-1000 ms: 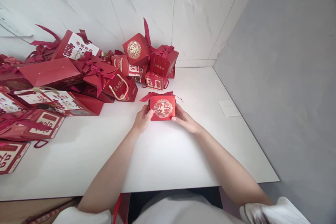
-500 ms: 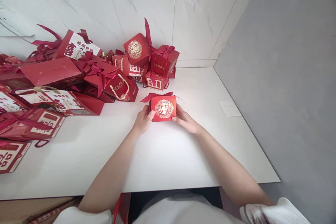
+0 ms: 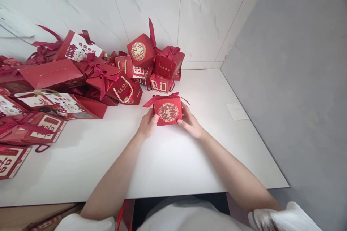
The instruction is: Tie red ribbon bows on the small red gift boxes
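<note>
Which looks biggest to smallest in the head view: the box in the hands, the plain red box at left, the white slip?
1. plain red box
2. held box
3. white slip, though it lies flat and foreshortened

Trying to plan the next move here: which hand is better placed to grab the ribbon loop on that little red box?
Probably the left hand: the ribbon loop juts past the small red box on that side, just above its thumb. The right hand holds the opposite side.
</note>
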Demonstrator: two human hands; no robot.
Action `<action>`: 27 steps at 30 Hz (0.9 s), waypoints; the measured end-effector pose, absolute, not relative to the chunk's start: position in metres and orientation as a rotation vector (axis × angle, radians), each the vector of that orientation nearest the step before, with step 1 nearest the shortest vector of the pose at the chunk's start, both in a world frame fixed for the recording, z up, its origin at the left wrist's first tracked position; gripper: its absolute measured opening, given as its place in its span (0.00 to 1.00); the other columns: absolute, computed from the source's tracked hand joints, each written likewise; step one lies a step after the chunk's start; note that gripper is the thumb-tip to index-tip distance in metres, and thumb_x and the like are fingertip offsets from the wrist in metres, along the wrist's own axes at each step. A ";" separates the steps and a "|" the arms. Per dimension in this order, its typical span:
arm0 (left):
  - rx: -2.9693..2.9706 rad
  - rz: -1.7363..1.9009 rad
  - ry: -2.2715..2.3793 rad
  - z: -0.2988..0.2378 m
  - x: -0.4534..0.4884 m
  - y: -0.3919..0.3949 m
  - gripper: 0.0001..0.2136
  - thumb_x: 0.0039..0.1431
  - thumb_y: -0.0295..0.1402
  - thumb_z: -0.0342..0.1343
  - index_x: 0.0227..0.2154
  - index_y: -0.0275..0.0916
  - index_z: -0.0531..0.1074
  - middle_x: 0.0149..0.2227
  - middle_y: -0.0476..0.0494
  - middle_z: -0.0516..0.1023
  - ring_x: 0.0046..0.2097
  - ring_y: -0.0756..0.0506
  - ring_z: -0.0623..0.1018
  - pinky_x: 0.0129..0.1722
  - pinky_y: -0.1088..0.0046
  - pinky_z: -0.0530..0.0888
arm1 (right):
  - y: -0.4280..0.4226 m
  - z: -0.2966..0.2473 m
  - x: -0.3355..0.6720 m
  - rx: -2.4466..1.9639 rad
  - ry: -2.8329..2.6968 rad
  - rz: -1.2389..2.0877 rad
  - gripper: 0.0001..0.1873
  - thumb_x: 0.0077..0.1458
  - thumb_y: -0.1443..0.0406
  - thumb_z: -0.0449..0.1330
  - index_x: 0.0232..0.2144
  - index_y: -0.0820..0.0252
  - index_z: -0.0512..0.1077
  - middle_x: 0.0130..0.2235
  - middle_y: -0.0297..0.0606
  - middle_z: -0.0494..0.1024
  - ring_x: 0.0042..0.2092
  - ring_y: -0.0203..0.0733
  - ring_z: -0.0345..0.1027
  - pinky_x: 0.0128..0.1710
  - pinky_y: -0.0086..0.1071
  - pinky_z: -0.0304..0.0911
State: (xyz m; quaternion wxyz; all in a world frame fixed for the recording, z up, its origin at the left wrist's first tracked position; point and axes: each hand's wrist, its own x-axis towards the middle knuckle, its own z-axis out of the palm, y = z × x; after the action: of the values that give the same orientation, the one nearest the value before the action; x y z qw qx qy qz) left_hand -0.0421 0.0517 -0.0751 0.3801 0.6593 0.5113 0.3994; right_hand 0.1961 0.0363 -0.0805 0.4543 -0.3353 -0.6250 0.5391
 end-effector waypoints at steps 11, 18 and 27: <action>1.638 1.062 1.260 -0.080 -0.042 0.052 0.40 0.56 0.66 0.44 0.56 0.37 0.71 0.43 0.38 0.82 0.43 0.36 0.79 0.47 0.61 0.73 | 0.033 -0.081 0.192 -0.873 -1.579 1.217 0.47 0.58 0.45 0.60 0.70 0.48 0.44 0.64 0.46 0.66 0.60 0.57 0.65 0.55 0.49 0.66; 1.646 0.996 1.284 -0.085 -0.045 0.054 0.40 0.57 0.66 0.41 0.59 0.38 0.68 0.50 0.36 0.80 0.49 0.33 0.78 0.49 0.59 0.72 | 0.035 -0.085 0.193 -0.902 -1.622 1.176 0.47 0.59 0.44 0.59 0.70 0.51 0.44 0.60 0.48 0.68 0.58 0.57 0.66 0.53 0.49 0.68; 1.331 1.188 1.165 -0.072 -0.028 0.050 0.22 0.59 0.55 0.56 0.23 0.39 0.69 0.23 0.49 0.70 0.29 0.48 0.70 0.35 0.71 0.68 | 0.038 -0.092 0.191 -0.887 -1.285 1.367 0.38 0.60 0.42 0.53 0.66 0.48 0.51 0.64 0.44 0.65 0.59 0.58 0.66 0.49 0.50 0.71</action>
State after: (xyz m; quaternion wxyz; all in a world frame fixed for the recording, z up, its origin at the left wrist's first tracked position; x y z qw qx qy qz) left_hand -0.0285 0.0504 -0.0721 0.4845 0.5465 0.4783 0.4877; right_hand 0.1910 0.0383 -0.0925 0.5082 -0.3680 -0.5334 0.5673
